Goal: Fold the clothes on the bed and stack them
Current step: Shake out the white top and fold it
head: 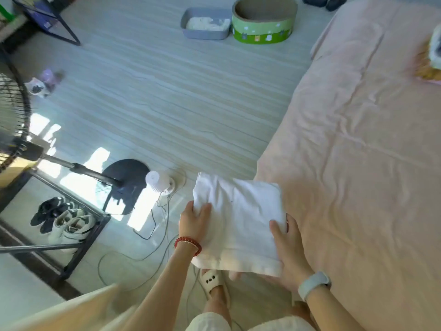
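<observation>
Holding folded white garment (pixel 238 223) off edge of bed (pixel 358 139): left hand (pixel 193 220) and right hand (pixel 286 242) grip opposite sides, thumbs on top. Soft, light, floppy; support underneath to keep folds.

A lived-in bedroom in a home. Shown by a wide bed (pixel 358 144) under a wrinkled pink sheet along the right side, and a pale wood-grain floor (pixel 155 91) beside it. Domestic clutter all around: a black metal rack (pixel 71 237) holding black and white sneakers (pixel 62 218), a standing fan (pixel 14 120) on a round dark base, a small white desk fan (pixel 158 181) with cords trailing over the floor. Signs of a pet too: a grey litter tray (pixel 205 25) next to a green oval cardboard scratcher (pixel 263 22) printed with little cats. More dark shoes (pixel 324 1) near the far wall. Plain house slippers (pixel 211 279) worn indoors.
</observation>
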{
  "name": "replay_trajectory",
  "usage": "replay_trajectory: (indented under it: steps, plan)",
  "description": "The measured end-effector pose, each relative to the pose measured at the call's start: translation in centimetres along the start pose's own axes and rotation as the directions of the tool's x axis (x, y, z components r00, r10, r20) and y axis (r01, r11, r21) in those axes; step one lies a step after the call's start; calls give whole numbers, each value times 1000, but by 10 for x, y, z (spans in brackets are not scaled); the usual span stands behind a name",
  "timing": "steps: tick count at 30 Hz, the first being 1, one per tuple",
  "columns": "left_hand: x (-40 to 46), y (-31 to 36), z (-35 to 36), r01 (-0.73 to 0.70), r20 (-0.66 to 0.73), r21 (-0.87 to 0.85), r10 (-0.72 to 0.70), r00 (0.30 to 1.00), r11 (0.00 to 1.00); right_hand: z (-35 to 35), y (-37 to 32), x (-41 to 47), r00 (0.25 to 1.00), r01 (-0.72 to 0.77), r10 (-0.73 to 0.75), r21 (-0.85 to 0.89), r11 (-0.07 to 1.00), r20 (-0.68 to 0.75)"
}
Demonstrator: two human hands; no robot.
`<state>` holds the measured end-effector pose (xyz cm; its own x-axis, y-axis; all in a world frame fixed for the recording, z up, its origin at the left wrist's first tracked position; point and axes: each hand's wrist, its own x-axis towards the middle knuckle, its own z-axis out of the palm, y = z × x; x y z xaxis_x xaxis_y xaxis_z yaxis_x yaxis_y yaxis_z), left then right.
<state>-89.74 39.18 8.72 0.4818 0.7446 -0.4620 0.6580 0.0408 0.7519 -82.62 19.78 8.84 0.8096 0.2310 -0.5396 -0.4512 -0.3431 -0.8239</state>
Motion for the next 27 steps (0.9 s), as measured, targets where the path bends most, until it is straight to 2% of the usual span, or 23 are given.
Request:
replay_trajectory:
  steps: [3,5,11,16,20,24,27]
  plan:
    - [15,3,-76,-19,-136,-14,17,991,1000,65,-39,-13,996,44,-43,-10,999,79]
    - [23,4,-109,-11,-177,-62,-1,984,998,96,-60,-15,989,97,-94,-18,995,111]
    - [61,41,-146,-55,-216,-112,29,976,992,133,-111,16,980,176,-172,-45,983,96]
    - [108,98,-145,-111,-180,-97,93,979,989,140,-155,55,977,212,-212,-14,977,-3]
    - [148,137,-127,-158,-162,-126,136,977,979,138,-189,100,976,218,-218,-4,976,-22]
    - [213,186,-88,-153,-107,-160,137,985,975,130,-224,173,979,204,-203,18,979,-26]
    - [270,250,-43,-150,-34,-128,147,989,980,108,-264,239,980,183,-179,42,982,-86]
